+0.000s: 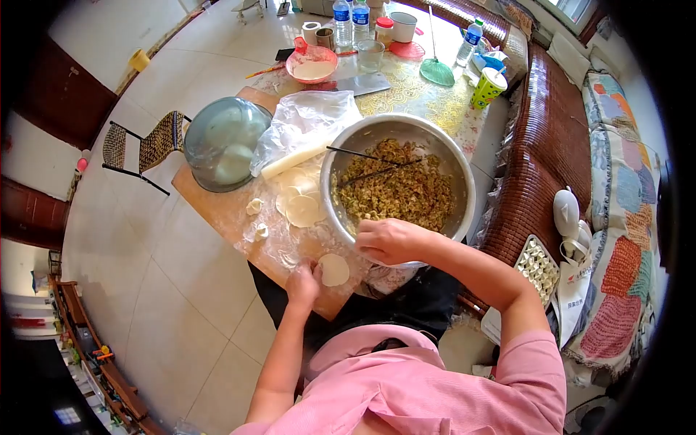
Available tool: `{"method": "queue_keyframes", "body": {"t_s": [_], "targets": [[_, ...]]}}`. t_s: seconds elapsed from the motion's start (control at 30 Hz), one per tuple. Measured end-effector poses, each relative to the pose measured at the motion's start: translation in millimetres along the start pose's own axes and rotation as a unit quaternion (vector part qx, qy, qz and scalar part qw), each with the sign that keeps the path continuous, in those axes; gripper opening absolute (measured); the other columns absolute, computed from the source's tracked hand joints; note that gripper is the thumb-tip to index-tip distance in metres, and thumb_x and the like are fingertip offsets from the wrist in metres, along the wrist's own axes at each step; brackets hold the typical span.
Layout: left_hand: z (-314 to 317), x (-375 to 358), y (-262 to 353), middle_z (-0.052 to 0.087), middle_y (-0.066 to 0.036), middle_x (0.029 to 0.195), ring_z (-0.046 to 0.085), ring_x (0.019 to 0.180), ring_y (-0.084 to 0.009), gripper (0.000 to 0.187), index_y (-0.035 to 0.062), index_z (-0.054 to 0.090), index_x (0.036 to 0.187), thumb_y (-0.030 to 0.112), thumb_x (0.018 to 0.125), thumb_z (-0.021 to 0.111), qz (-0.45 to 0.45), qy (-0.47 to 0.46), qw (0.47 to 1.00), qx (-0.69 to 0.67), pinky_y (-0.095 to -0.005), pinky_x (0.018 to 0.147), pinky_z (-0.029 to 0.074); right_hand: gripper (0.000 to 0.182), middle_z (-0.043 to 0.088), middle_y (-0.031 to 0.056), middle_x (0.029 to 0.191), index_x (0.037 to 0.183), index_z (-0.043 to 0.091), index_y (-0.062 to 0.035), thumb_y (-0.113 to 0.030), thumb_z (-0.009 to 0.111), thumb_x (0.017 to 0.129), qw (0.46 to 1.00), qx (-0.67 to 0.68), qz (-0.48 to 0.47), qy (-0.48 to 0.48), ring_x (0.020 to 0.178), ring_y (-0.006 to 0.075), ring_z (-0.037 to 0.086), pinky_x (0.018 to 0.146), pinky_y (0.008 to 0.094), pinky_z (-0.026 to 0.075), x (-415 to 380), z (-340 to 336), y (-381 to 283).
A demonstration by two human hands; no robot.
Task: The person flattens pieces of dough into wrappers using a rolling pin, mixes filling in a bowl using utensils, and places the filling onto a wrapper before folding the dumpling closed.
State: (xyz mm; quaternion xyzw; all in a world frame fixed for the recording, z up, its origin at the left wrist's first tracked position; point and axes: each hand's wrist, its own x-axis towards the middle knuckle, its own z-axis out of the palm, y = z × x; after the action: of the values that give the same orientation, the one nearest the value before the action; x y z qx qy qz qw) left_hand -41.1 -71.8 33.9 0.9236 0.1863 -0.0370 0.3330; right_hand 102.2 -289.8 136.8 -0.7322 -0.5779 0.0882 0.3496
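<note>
My left hand pinches the edge of a round dough wrapper over the front of the floury wooden board. My right hand is at the near rim of a large metal bowl, fingers curled together; whatever they hold, if anything, is hidden. Chopped filling covers the bowl's bottom. Two dark chopsticks lean in the bowl, untouched by either hand. More flat wrappers overlap left of the bowl, below a pale rolling pin. Small dough lumps lie nearby.
A glass-like covered bowl with pale dough and a crumpled plastic bag occupy the board's far side. Behind are a cleaver, a red bowl of flour and bottles. A tray of dumplings sits on the sofa to the right.
</note>
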Motion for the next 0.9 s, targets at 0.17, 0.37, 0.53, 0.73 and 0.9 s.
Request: {"method": "queue_keyframes", "body": {"t_s": [0.17, 0.37, 0.53, 0.73, 0.9], "targets": [[2.8, 4.1, -4.0, 0.065, -0.019, 0.085, 0.062, 0.08, -0.0397, 0.018, 0.0043, 0.061, 0.089, 0.022, 0.084, 0.06, 0.018, -0.002, 1.0, -0.001, -0.0462, 0.07, 0.048, 0.023, 0.056, 0.0115, 0.1, 0.109, 0.058, -0.0091, -0.009, 0.056, 0.086, 0.983, -0.034, 0.105, 0.146, 0.081, 0.0304, 0.062, 0.07, 0.0391, 0.053, -25.5, -18.4, 24.1], [-0.5, 18.3, 7.6, 0.065, -0.017, 0.08, 0.062, 0.076, -0.0376, 0.017, 0.0045, 0.06, 0.091, 0.02, 0.086, 0.058, 0.014, 0.079, 0.997, -0.001, -0.0467, 0.068, 0.047, 0.029, 0.056, 0.011, 0.107, 0.113, 0.058, -0.0099, -0.007, 0.057, 0.084, 0.98, -0.083, 0.168, 0.06, 0.089, 0.0305, 0.062, 0.075, 0.0386, 0.052, -21.3, -6.9, 60.4], [-35.6, 82.3, 80.6, 0.062, -0.011, 0.098, 0.059, 0.09, -0.0296, 0.021, 0.0099, 0.06, 0.103, 0.015, 0.083, 0.062, 0.212, 0.176, 0.961, 0.021, -0.0401, 0.079, 0.047, 0.04, 0.056, 0.009, 0.111, 0.116, 0.058, -0.0115, -0.004, 0.058, 0.078, 0.973, -0.155, 0.125, 0.12, 0.096, 0.0248, 0.061, 0.079, 0.033, 0.053, -15.8, -5.9, 82.9], [-28.3, 172.1, 166.4, 0.046, -0.015, 0.129, 0.041, 0.122, -0.0349, 0.04, 0.0162, 0.056, 0.121, 0.011, 0.082, 0.06, 0.328, 0.162, 0.897, 0.249, -0.0562, 0.101, 0.031, 0.038, 0.059, 0.0067, 0.104, 0.113, 0.058, -0.0109, -0.005, 0.06, 0.075, 0.954, -0.171, 0.104, 0.221, 0.095, 0.022, 0.061, 0.078, 0.0307, 0.053, -10.4, -22.9, 97.5], [0.1, 224.5, 163.9, 0.048, -0.014, 0.125, 0.043, 0.122, -0.0327, 0.031, 0.0189, 0.06, 0.117, 0.016, 0.088, 0.05, 0.388, 0.145, 0.85, 0.325, -0.0573, 0.102, 0.03, 0.036, 0.059, 0.0083, 0.103, 0.111, 0.059, -0.0128, -0.003, 0.058, 0.076, 0.95, -0.143, 0.125, 0.248, 0.09, 0.0245, 0.062, 0.076, 0.0321, 0.054, -17.7, -28.2, 106.0]]}}
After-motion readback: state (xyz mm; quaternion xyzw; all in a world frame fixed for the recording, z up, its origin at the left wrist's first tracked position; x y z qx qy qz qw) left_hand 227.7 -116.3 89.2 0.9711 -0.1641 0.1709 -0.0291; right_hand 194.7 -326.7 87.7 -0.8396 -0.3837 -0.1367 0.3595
